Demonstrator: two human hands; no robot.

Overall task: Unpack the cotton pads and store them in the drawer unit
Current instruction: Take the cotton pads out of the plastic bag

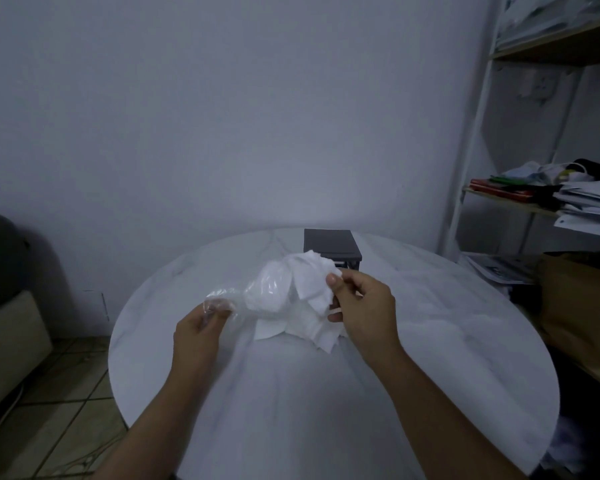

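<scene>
Above the round white table (430, 341), my left hand (198, 327) pinches the end of a clear plastic bag (257, 289). White square cotton pads (312, 282) stick out of the bag's other end, and my right hand (361, 303) grips a bunch of them between thumb and fingers. More loose pads (309, 330) lie in a pile on the table under my hands. The dark grey drawer unit (331, 242) stands at the table's far side, behind the pads; its front is mostly hidden.
A white-framed shelf (471, 150) with stacked papers (589, 206) and books stands at the right. A brown cardboard box (582, 306) sits beside the table's right edge. A beige cushion and a dark chair are at the left, over a tiled floor.
</scene>
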